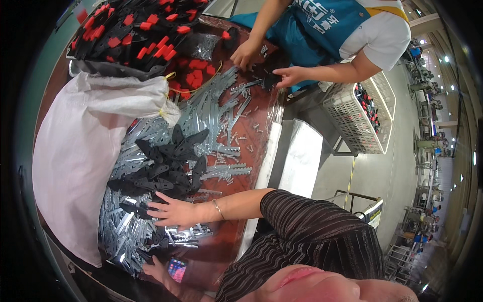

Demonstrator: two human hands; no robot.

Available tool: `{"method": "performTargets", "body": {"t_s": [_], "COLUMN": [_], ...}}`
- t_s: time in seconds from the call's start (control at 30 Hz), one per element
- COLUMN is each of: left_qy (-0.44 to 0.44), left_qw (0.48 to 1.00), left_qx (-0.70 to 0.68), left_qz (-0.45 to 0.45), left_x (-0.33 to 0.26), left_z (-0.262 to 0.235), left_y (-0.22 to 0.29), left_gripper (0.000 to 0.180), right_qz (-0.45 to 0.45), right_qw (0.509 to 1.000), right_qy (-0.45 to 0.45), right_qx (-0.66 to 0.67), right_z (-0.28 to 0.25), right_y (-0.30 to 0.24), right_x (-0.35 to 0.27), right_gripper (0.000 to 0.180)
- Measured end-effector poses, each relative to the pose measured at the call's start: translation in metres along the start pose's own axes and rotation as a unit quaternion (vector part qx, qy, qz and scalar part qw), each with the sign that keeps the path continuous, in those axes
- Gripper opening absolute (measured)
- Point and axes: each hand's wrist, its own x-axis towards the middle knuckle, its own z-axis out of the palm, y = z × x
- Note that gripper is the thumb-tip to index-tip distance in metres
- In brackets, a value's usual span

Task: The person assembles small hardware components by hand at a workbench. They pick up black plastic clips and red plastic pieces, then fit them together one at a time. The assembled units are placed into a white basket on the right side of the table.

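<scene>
Roughly, by size: the table (236, 211) is mostly covered. A white sack (70, 161) lies along its left side, and a wide heap of metal strips (211, 116) runs from the far end to the near edge. At the far end sits a pile of black pieces with red caps (136, 30), and a grey crate (352, 116) off to the right holds a few more. Bare black pieces (171, 161) are bunched on the strips just beyond my right hand (176, 211), which rests flat on them, fingers spread, gripping nothing. My left hand (157, 272) shows only in part beside a phone (177, 269); I cannot tell its grip. A co-worker's hand (246, 53) picks among parts opposite. Small screws (251, 126) lie scattered. Judgement: some capped pieces are done, but most strips and black pieces remain loose.
</scene>
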Motion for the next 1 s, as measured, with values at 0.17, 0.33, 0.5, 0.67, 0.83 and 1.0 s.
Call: {"method": "performTargets", "body": {"t_s": [0.17, 0.33, 0.5, 0.67, 0.83, 1.0], "left_qy": [0.063, 0.169, 0.088, 0.042, 0.018, 0.086], "left_qw": [0.997, 0.983, 0.961, 0.922, 0.825, 0.852], "left_qx": [0.020, -0.064, -0.206, -0.335, -0.516, -0.453], "left_qz": [0.030, -0.029, -0.162, -0.188, -0.229, -0.249], "left_x": [0.003, -0.014, -0.030, -0.013, 0.004, 0.025], "left_z": [0.035, 0.026, -0.008, 0.025, 0.031, 0.060], "left_y": [-0.010, 0.027, 0.067, 0.019, -0.001, -0.069], "left_gripper": [0.058, 0.056, 0.070, 0.070, 0.057, 0.054], "right_qz": [0.013, 0.069, 0.081, 0.073, 0.146, 0.241], "right_qw": [1.000, 0.996, 0.991, 0.988, 0.978, 0.942], "right_qy": [0.007, 0.047, 0.083, 0.127, 0.134, 0.220], "right_qx": [0.005, -0.026, -0.061, -0.041, -0.064, -0.073], "right_z": [-0.002, -0.022, -0.044, -0.054, -0.071, -0.079], "right_y": [0.020, 0.042, 0.066, 0.084, 0.093, 0.108], "right_x": [-0.004, -0.012, -0.017, -0.028, -0.030, -0.030], "right_gripper": [0.068, 0.054, 0.052, 0.044, 0.040, 0.046]}}
